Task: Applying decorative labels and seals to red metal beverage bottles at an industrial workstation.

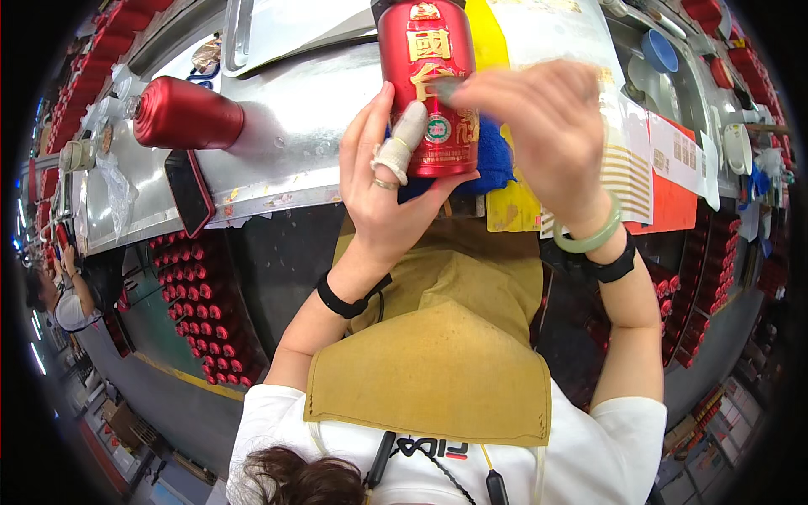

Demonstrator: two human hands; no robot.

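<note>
L hand (379, 181) gripping red bottle (427, 84) from 7 o'clock | bottle at 12 over steel bench (286, 126), long axis 12–6 | R hand (543, 126) open, blurred, at bottle's 3 o'clock, touching label | second red bottle (187, 114) lying at 10

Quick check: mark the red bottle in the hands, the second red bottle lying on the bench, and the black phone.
held red bottle (427, 93), head view, label face.
lying red bottle (189, 114), head view, mid body.
black phone (188, 192), head view, screen centre.
</note>
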